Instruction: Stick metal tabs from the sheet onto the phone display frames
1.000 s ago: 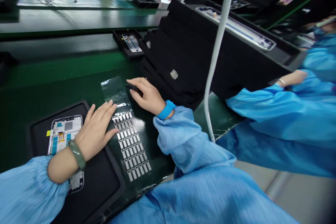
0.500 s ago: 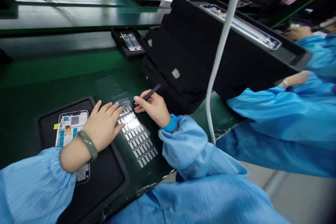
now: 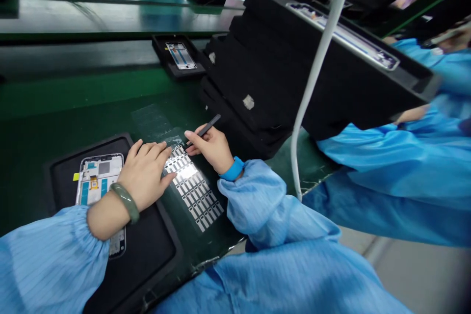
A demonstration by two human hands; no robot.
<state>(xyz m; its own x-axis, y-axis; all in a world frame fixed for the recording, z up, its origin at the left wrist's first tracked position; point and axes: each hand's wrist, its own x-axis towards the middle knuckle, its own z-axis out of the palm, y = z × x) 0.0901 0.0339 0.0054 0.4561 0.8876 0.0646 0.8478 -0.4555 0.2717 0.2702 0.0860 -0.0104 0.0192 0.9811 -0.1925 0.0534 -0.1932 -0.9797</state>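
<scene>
My left hand (image 3: 147, 171) lies flat with fingers spread, its fingertips at the left edge of a sheet of small silvery stickers (image 3: 200, 196). My right hand (image 3: 211, 149) pinches dark tweezers (image 3: 209, 125); their tips are at the sheet's upper end, largely hidden by the fingers. Below my left forearm, a phone frame (image 3: 101, 164) with blue strips and a yellow tab rests in a black foam tray (image 3: 158, 245), partly covered by my wrist and sleeve. A clear film (image 3: 150, 117) lies just beyond the sheet on the green mat.
A stack of black trays (image 3: 265, 73) rises at the right, with another phone part (image 3: 346, 34) in the top one. A small black tray (image 3: 176, 59) holds a phone frame behind. A white cable (image 3: 312, 83) hangs in front. Co-workers' blue sleeves (image 3: 386, 157) are at right.
My right hand, with the tweezers, has shifted slightly left towards the sheet's top rows. My left hand stays at the sheet's edge. The camera view has moved slightly.
</scene>
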